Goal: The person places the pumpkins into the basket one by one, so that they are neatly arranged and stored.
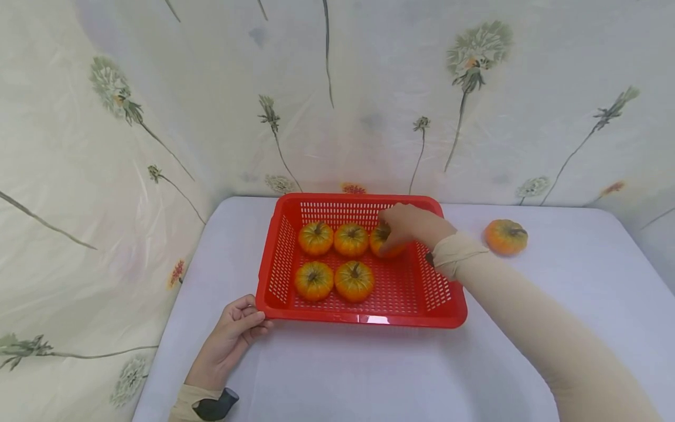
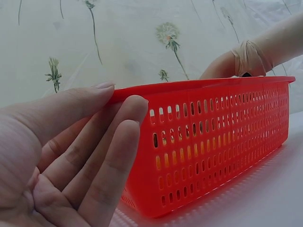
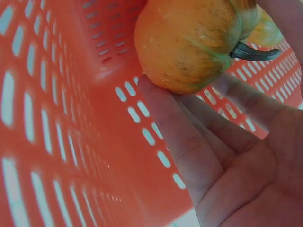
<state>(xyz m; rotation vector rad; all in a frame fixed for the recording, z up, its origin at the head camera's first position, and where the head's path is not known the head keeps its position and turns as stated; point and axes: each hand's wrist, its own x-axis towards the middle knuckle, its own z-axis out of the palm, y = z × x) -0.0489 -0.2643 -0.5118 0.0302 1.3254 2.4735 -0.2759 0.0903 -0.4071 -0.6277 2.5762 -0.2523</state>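
Note:
A red plastic basket (image 1: 316,314) with slotted walls stands on the table. My left hand (image 1: 232,331) pinches its near left corner, thumb on top of the rim and fingers beneath. Inside, my right hand (image 1: 408,225) reaches down from the right and holds a small orange pumpkin (image 3: 184,47) with a dark stem. Its fingers lie along the pumpkin's side, and in the head view the hand hides part of it. Beside it in the back row sit two more pumpkins, one left (image 1: 316,238) and one middle (image 1: 351,240). Two others, left (image 1: 314,281) and right (image 1: 354,282), form the front row.
Another orange pumpkin (image 1: 505,237) lies on the white table (image 1: 554,281), right of the basket. A flower-printed curtain (image 1: 369,117) hangs behind the table and down its left side.

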